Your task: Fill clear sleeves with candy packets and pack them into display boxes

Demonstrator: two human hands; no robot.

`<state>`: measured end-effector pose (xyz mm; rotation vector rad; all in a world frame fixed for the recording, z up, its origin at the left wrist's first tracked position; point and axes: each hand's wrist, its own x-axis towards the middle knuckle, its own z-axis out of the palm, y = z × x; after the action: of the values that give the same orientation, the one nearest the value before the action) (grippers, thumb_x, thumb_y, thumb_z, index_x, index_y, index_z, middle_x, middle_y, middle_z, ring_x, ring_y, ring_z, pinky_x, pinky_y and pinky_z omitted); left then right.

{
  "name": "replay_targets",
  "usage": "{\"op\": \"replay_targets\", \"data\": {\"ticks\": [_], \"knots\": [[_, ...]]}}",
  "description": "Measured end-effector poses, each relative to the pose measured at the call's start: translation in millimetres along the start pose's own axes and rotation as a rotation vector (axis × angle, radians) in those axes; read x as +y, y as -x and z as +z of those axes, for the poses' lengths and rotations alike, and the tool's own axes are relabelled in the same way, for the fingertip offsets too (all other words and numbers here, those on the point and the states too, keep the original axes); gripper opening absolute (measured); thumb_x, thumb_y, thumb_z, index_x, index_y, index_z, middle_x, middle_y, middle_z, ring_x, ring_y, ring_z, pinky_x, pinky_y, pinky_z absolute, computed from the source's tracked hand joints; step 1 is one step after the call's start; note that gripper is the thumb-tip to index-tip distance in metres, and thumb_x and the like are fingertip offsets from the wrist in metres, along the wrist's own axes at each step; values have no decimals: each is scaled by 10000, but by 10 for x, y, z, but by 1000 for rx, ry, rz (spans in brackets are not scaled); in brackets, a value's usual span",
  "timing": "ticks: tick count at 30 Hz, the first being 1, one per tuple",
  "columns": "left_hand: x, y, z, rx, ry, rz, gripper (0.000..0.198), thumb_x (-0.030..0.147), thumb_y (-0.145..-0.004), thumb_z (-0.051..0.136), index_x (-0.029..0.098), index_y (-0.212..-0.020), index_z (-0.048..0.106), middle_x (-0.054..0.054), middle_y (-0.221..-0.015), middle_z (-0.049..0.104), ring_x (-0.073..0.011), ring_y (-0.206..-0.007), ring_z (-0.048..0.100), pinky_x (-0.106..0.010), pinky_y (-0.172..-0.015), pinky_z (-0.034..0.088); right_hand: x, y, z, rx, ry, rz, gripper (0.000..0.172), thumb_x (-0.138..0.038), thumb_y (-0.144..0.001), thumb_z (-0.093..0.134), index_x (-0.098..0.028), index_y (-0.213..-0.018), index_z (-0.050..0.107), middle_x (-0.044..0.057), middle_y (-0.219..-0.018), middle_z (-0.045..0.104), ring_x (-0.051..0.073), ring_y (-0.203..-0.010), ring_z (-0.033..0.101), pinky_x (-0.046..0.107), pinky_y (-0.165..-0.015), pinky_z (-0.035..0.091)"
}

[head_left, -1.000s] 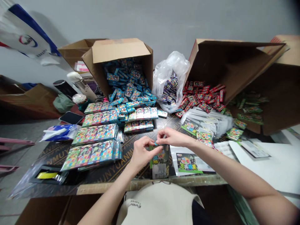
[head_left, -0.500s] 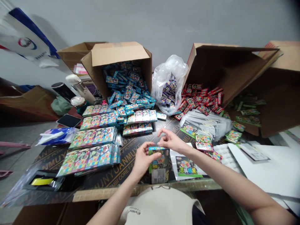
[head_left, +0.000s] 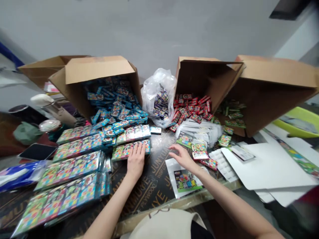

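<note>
My left hand [head_left: 136,161] lies flat on a row of multicoloured candy packs [head_left: 131,150], fingers pointing away from me, and grips nothing. My right hand [head_left: 183,157] hovers open over the dark plywood table [head_left: 154,179], holding nothing. Its nearest neighbour is a white printed sheet with a candy label [head_left: 186,181], just below the wrist. Small red-and-green packs [head_left: 199,155] lie a little to the right of its fingertips. The small green-and-black box from the earlier frames does not show here.
Tipped cardboard boxes spill blue packets [head_left: 116,109], red packets [head_left: 191,108] and green packets [head_left: 231,116] at the back. A plastic bag of purple packs [head_left: 159,96] sits between them. Long multicoloured strips [head_left: 69,169] lie at left, white boards [head_left: 269,169] at right.
The small box has left my left hand and the view. My left hand moved left onto the pack row, my hands parted, and the whole scene shifted as my head turned.
</note>
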<state>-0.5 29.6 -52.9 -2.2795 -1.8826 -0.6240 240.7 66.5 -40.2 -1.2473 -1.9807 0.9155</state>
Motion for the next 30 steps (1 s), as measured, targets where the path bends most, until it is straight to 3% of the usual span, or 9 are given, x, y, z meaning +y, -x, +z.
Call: {"op": "replay_targets", "data": {"ticks": [3,7,11,14,17,23,26,28,30], "knots": [[-113,15,270,-7,-27,-9,493,32,-810,290,96,-1287,398,-201,-1329,400,-304,-1271,304,-514,-1015,264,235,-3,-189,83,418,-53,290,-286,-776,546,-180,-1045,572,131,-1206,502,266,-1141,417,433,-931,310],[-289,-42,349,31,23,-8,481,15,-803,294,130,-1242,454,-192,-1285,442,-285,-1237,354,-529,-1003,273,559,-193,-541,68,845,77,620,-349,-700,631,-204,-1259,407,166,-1275,417,322,-1184,339,458,-926,246],[-395,-188,278,23,50,17,464,-2,-780,318,187,-1135,549,-134,-1123,569,-246,-1125,465,-519,-978,318,788,-498,-735,-15,976,258,937,-464,-498,757,-251,-1304,328,164,-1131,481,340,-1054,419,449,-841,274],[-290,-169,180,9,13,6,436,12,-771,362,178,-1126,553,-126,-1142,567,-247,-1124,464,-514,-991,307,893,-682,-743,-21,962,285,1002,-429,-368,809,-191,-1248,394,186,-1068,495,366,-1003,436,453,-795,281],[-6,25,91,-20,80,13,374,98,-803,416,173,-1150,532,-119,-1180,547,-243,-1142,448,-506,-1012,290,958,-782,-739,1,938,298,843,-388,-391,796,-138,-1131,480,182,-995,532,364,-948,464,437,-757,292],[359,377,-72,-181,523,-56,282,257,-768,561,227,-1044,612,-107,-1218,532,-260,-1166,441,-516,-994,315,800,-901,-964,115,850,134,115,-249,-754,513,-155,-796,563,106,-883,593,258,-928,500,365,-783,299],[254,296,-218,-160,771,-240,407,364,-765,568,223,-1147,553,-103,-1240,524,-246,-1155,462,-473,-995,324,405,-926,-1071,329,694,9,168,-258,-830,409,-160,-797,542,98,-880,599,232,-906,511,365,-823,307],[165,189,-323,-114,973,-363,507,436,-795,507,219,-1250,451,-102,-1273,498,-230,-1181,443,-452,-1012,301,39,-880,-1028,506,350,-107,168,-317,-824,449,-173,-796,531,75,-832,597,207,-819,532,344,-783,354],[130,95,-413,-93,1214,-449,558,508,-839,377,215,-1314,359,-102,-1314,456,-216,-1226,396,-434,-1034,264,-324,-771,-851,470,-83,-154,173,-359,-764,553,-192,-782,514,28,-754,578,165,-686,534,297,-679,398]]}}
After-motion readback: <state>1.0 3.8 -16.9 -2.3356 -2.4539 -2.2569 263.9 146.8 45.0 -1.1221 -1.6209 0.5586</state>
